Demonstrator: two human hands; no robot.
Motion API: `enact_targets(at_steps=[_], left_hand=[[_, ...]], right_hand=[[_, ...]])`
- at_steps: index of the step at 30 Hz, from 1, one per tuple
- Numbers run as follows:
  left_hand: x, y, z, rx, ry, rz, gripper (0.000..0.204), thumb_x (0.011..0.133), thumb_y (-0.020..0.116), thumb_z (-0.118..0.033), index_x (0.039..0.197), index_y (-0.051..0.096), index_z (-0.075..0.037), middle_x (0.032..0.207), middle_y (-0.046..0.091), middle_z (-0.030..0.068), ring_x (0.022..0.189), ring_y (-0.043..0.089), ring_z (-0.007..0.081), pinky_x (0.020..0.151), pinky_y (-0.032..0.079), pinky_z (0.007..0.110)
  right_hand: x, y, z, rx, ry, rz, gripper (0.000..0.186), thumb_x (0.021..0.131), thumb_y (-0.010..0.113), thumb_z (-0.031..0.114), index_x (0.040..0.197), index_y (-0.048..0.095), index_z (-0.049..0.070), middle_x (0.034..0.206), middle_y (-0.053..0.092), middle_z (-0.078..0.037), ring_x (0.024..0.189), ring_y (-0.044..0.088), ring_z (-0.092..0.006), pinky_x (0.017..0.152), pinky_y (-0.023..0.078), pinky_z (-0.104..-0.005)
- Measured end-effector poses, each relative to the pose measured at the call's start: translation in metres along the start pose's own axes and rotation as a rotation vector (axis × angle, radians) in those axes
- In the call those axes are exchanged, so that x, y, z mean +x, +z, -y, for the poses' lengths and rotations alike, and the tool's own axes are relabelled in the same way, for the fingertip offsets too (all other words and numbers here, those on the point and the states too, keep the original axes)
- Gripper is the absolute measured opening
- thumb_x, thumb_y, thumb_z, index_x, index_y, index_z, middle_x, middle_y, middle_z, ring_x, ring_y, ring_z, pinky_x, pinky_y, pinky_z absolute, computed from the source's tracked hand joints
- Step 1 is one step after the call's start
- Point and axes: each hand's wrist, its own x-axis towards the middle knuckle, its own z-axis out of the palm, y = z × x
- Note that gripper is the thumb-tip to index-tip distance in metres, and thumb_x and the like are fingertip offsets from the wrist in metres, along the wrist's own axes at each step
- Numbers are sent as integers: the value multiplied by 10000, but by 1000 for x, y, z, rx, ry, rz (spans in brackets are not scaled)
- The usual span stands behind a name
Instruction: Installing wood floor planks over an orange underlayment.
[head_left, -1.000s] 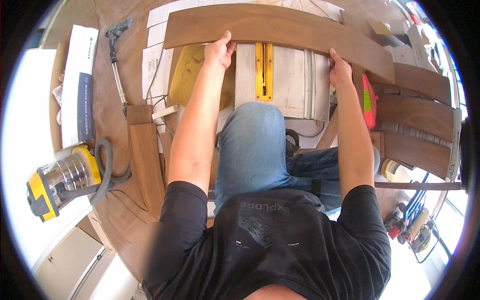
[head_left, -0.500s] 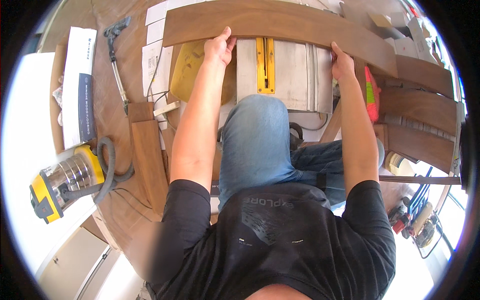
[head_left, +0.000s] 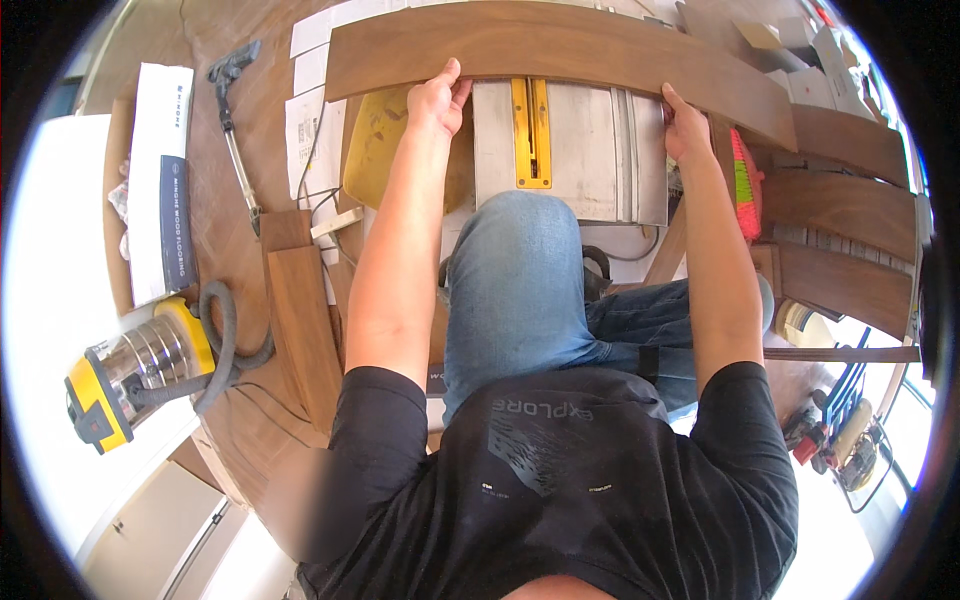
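2 hands, left hand (head_left: 437,100) and right hand (head_left: 686,130), grip 1 long plank (head_left: 560,45) over table saw (head_left: 570,150).

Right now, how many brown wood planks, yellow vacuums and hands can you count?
Brown wood planks: 6, the long plank held by both hands, three stacked at right, two at left
Yellow vacuums: 1
Hands: 2, left, right
Total: 9

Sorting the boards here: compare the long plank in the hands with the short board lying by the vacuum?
The plank is much longer and lies crosswise on the table saw; the short board lies lengthwise on the floor. The left hand and right hand grip the plank; nobody touches the short board. Both are dark brown wood.
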Motion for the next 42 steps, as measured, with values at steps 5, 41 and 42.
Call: enact_targets(at_steps=[5,41,42], left_hand=[[0,-5,1,-6,-7,-7,290,964,694,-55,1216,570,16,1185,639,125,1077,635,225,955,571,360],[-23,-14,7,-4,-18,24,311,966,693,-74,1247,563,-41,1183,640,92,1083,633,215,987,569,356],[-24,-15,7,-3,-17,23,311,966,693,-74,1247,563,-41,1183,640,92,1083,633,215,987,569,356]], right_hand=[[-6,3,-2,-11,3,-8,404,910,765,80,1273,618,-17,1203,673,-82,1008,631,-203,868,486,-335],[-20,-12,-9,6,-12,-8,399,903,752,35,1279,618,39,1196,670,-64,1009,630,-202,878,489,-347],[-23,-11,-9,7,-11,-7,399,903,752,35,1279,618,39,1196,670,-64,1009,630,-202,878,489,-347]])
